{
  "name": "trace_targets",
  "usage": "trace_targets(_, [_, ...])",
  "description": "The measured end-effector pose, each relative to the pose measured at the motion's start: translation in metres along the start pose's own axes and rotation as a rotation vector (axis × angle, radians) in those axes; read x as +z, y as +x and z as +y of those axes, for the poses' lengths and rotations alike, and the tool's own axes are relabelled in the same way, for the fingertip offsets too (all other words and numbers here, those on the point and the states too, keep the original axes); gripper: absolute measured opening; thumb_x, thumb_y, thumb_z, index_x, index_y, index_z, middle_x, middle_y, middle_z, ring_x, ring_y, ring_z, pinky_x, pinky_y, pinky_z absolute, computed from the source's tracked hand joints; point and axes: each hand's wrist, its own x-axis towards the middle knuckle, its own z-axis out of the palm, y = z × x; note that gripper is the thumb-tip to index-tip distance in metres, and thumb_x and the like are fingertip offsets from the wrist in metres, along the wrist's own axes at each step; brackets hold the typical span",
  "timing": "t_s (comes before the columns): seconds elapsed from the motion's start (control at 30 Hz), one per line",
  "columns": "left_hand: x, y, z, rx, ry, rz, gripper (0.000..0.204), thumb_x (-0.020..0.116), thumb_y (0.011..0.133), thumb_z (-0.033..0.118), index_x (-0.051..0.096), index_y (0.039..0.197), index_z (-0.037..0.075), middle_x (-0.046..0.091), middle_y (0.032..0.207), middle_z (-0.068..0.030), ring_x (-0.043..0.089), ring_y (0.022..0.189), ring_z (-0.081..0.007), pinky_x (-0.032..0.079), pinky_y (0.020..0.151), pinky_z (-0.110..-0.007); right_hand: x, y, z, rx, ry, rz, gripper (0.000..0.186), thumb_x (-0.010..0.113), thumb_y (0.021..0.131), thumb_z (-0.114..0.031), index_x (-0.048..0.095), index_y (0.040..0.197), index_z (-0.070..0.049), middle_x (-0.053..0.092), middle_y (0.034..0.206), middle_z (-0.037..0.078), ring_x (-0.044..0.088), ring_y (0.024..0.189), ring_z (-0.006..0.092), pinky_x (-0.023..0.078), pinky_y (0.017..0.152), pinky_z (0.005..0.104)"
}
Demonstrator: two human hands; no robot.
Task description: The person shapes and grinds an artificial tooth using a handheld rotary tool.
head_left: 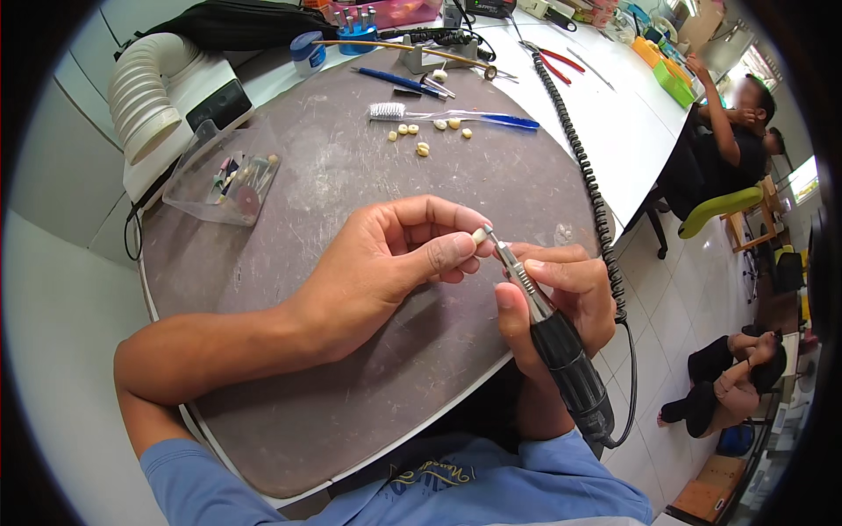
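Note:
My left hand (390,263) pinches a small cream tooth-shaped piece (479,235) between thumb and fingertips, above the worn grey work mat (333,175). My right hand (561,298) grips a black and silver rotary handpiece (561,346) like a pen. Its thin metal tip touches the cream piece. A black coiled cable (586,167) runs from the handpiece across the white bench.
Several cream pieces (423,149) and a blue-handled brush (452,116) lie at the mat's far side. A clear box of burs (230,180) and a white suction hose unit (162,92) stand at left. Two other people (737,123) sit at right, one low on the floor.

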Motion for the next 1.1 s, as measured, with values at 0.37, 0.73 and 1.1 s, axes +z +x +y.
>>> trace_targets(0.37, [0.0001, -0.0003, 0.0000, -0.011, -0.028, -0.011, 0.022, 0.061, 0.089, 0.013, 0.058, 0.107, 0.001, 0.061, 0.098, -0.0045, 0.056, 0.089, -0.0082, 0.047, 0.079, -0.022, -0.0016, 0.0027, -0.0015, -0.041, -0.026, -0.046, 0.028, 0.077, 0.070, -0.006, 0.056, 0.087, -0.002, 0.067, 0.079, 0.017, 0.069, 0.074, 0.0223, 0.055, 0.056, 0.0257])
trace_targets(0.73, [0.0000, 0.0014, -0.0003, -0.006, -0.023, -0.018, 0.022, 0.061, 0.089, 0.012, 0.058, 0.107, 0.000, 0.061, 0.097, -0.0051, 0.056, 0.087, -0.0086, 0.047, 0.078, -0.022, -0.0042, 0.0048, -0.0037, -0.073, -0.010, -0.115, 0.029, 0.077, 0.070, -0.004, 0.056, 0.089, -0.001, 0.067, 0.081, 0.019, 0.070, 0.075, 0.0245, 0.056, 0.061, 0.0283])
trace_targets(1.1, [0.0023, -0.0008, 0.0011, -0.019, -0.046, -0.023, 0.022, 0.061, 0.089, 0.012, 0.058, 0.107, 0.001, 0.061, 0.098, -0.0059, 0.056, 0.088, -0.0090, 0.047, 0.079, -0.022, -0.0063, 0.0034, -0.0059, -0.044, -0.063, -0.118, 0.028, 0.075, 0.073, -0.008, 0.053, 0.091, -0.002, 0.067, 0.080, 0.018, 0.069, 0.073, 0.0221, 0.054, 0.062, 0.0274])
